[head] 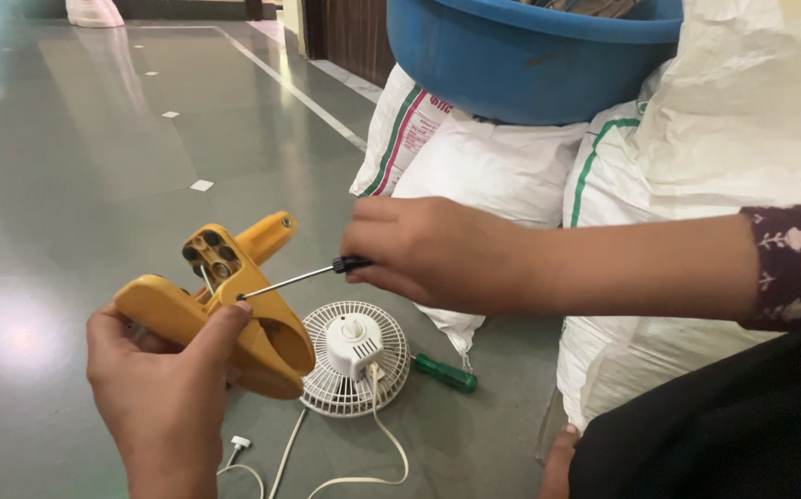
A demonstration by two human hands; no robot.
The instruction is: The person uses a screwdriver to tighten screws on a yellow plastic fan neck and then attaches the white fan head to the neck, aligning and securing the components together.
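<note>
Left hand [165, 388]: grasping yellow clamp [225, 300]. Right hand [433, 251]: gripping screwdriver [303, 276], tip at clamp's pivot (small white fan [356, 359] on floor below).

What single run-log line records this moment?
left hand: grips yellow plastic clamp | right hand: holds black-handled screwdriver, tip at clamp | floor: small white fan

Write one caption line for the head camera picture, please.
Left hand holds a yellow clamp while right hand sets a screwdriver into it, above a small white fan.
</note>
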